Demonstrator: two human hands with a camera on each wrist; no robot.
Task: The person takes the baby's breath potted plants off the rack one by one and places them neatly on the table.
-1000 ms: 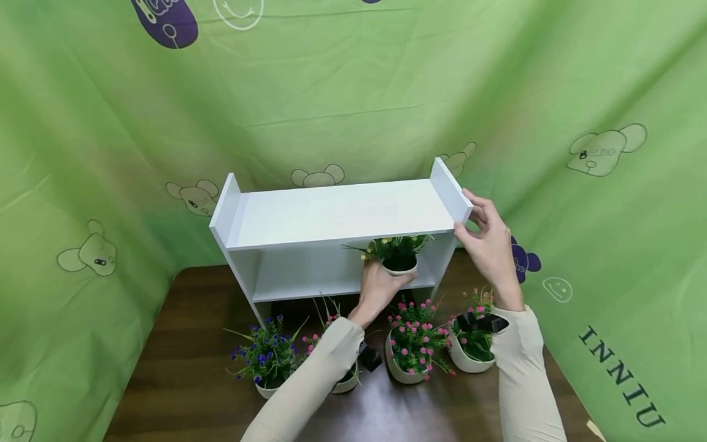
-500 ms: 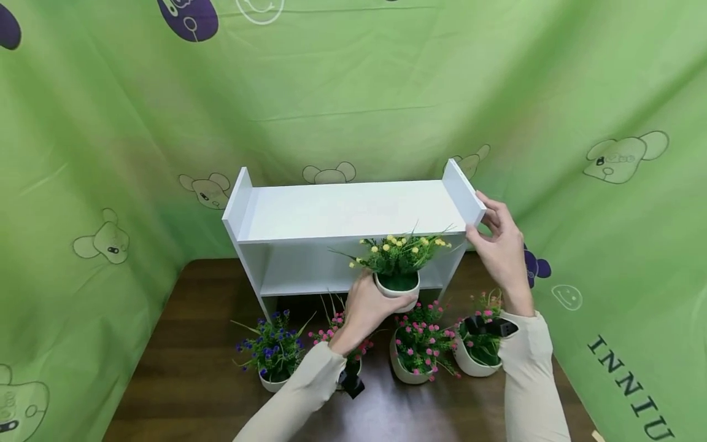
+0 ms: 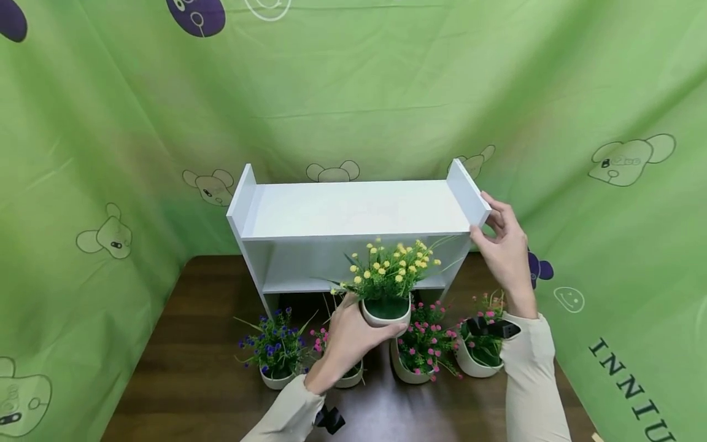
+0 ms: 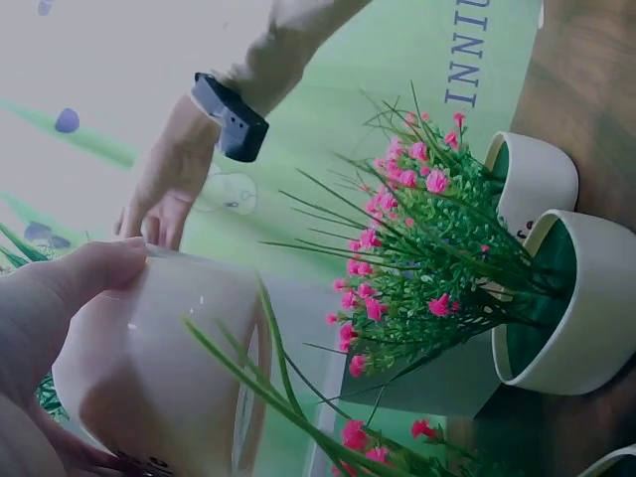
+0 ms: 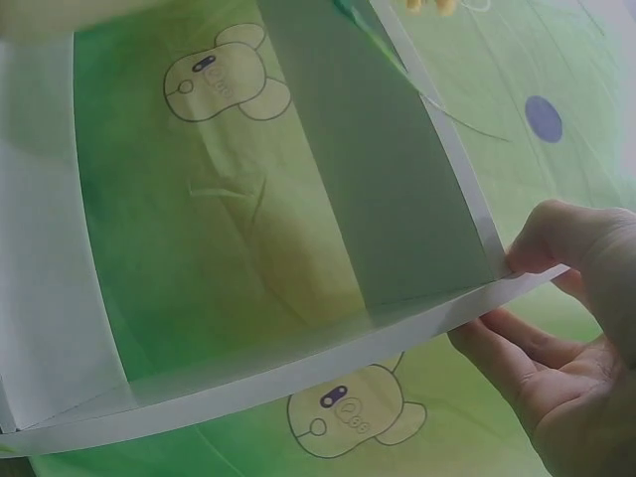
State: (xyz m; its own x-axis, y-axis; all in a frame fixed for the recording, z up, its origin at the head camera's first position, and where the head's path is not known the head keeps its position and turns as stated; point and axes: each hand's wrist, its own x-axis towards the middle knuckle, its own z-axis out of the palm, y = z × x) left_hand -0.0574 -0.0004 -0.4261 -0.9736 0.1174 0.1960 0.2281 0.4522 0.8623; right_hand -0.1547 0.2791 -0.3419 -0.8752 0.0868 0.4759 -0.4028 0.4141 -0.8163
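Note:
My left hand (image 3: 353, 334) grips a white pot with a yellow-flowered plant (image 3: 386, 273), held up in front of the white shelf (image 3: 353, 209). In the left wrist view the thumb lies along the pot's wall (image 4: 179, 338). At the shelf's upper right corner, my right hand (image 3: 504, 245) pinches the side panel. Seen from the right wrist, the thumb is on one side of the panel's edge (image 5: 397, 343) and the fingers are on the other. Below the raised pot, a pink-flowered plant (image 3: 425, 341) stands on the table.
On the brown table (image 3: 182, 344), a blue-flowered pot (image 3: 276, 353) stands to the left. A second pink-flowered pot (image 3: 349, 376) is partly hidden by my left arm. Another potted plant (image 3: 479, 350) stands by my right forearm. Green printed cloth (image 3: 353, 80) hangs behind and at the sides.
My left hand has drawn the yellow-flowered pot out from under the shelf's top board, toward me and slightly left. The right hand keeps its hold on the panel; the head view has shifted a little.

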